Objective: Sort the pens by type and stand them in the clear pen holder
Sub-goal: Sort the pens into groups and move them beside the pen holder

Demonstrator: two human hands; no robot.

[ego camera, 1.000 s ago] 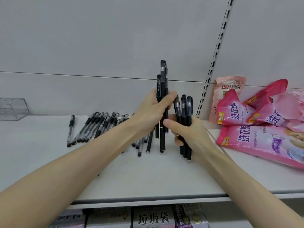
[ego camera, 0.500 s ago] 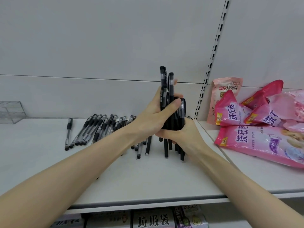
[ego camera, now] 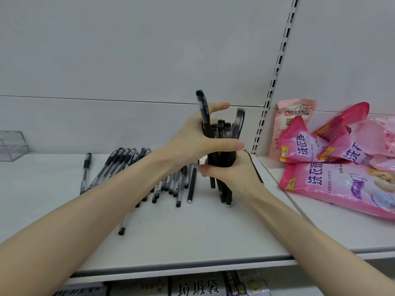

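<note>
- Far out at 9 o'clock: clear pen holder (ego camera: 11, 145) on the shelf (ego camera: 192, 231), against the back panel, well apart from all pens.
- Loose pens (ego camera: 119, 161) lie flat in a rough row from 9 to 10 o'clock of the hands, partly hidden under the left forearm; a single pen (ego camera: 85, 174) lies just left of the row.
- Shelf white, white back panel behind; slotted upright (ego camera: 275, 82) at 1 o'clock.
- Pink pouches (ego camera: 333, 167) piled at 3 o'clock.
- Printed packs (ego camera: 198, 287) on the level below, at 6 o'clock.
- Bundle (ego camera: 222, 155) of black pens at centre, roughly upright, lower ends at or just above the shelf; contact not clear.
- Left hand (ego camera: 196, 142): wrapped round the upper bundle, thumb across the front, index finger raised behind the tallest pen (ego camera: 203, 110).
- Right hand (ego camera: 233, 174): clasped round the bundle just below the left, touching it, thumb pointing to 9 o'clock.
- One pen top at the bundle's 1 o'clock is blurred.
</note>
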